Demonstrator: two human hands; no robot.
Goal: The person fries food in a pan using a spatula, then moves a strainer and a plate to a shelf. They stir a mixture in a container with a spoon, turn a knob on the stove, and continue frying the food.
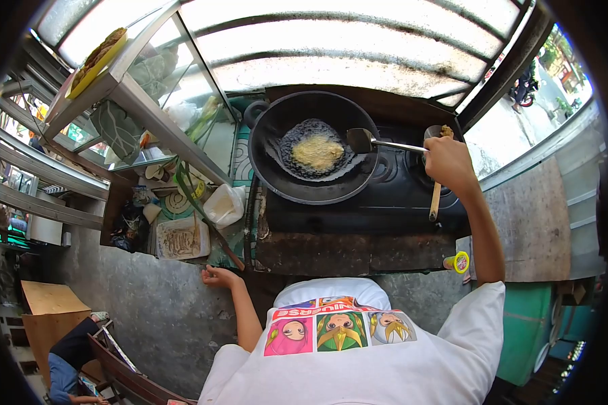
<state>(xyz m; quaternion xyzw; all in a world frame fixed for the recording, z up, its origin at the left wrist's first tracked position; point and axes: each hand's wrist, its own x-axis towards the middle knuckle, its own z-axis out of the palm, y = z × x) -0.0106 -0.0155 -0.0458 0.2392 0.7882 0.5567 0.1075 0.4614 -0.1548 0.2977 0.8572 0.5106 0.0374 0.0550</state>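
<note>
You wear a white T-shirt with short sleeves — the right sleeve ends above the elbow, and both forearms are bare. Across the chest runs a printed panel of cartoon faces in coloured squares: pink, green and grey-blue, with a red strip of white lettering above them. Your left hand and right hand are bare — no gloves, rings or watch that can be made out.

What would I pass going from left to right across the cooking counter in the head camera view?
White rectangular tray of food → white plastic bag → black round wok with the yellow frying omelette → metal spatula → right hand gripping its handle → small yellow-and-pink round container.
</note>
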